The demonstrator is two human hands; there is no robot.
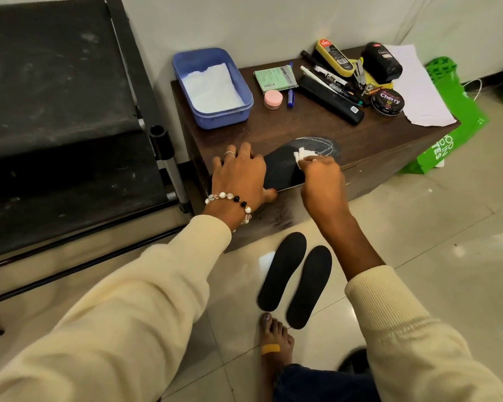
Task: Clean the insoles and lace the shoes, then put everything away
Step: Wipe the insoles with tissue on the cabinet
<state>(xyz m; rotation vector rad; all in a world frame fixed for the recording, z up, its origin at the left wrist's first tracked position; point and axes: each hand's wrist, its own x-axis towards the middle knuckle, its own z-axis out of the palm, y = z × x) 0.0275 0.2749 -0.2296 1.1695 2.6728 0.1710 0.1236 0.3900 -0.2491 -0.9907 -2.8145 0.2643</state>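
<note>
Your right hand (321,177) pinches a white wipe (302,154), fingers curled round it, pressed on the insole (291,163). Your left hand (240,174) lies flat, fingers spread, holding down the insole's heel end at 9 o'clock of the wipe; thumb hooks under the cabinet edge. The insole is dark, stitched at the toe, lying at the near edge of the brown cabinet (375,146), toe toward 2 o'clock. Two more black insoles (295,278) lie side by side on the floor at 6 o'clock of your hands, just beyond your bare foot (275,340). On the cabinet at 11 o'clock: blue tub (212,111) with white tissue inside. At 12: green packet (275,78), pink jar (273,99), blue pen (290,98). At 1 o'clock: black brush (331,100), markers, polish tin (388,102), yellow sponge (334,58), black bottle (382,62), white paper (418,85). Green bag (453,120) at 3 o'clock beside the cabinet. Black bench (55,126) at 9.
</note>
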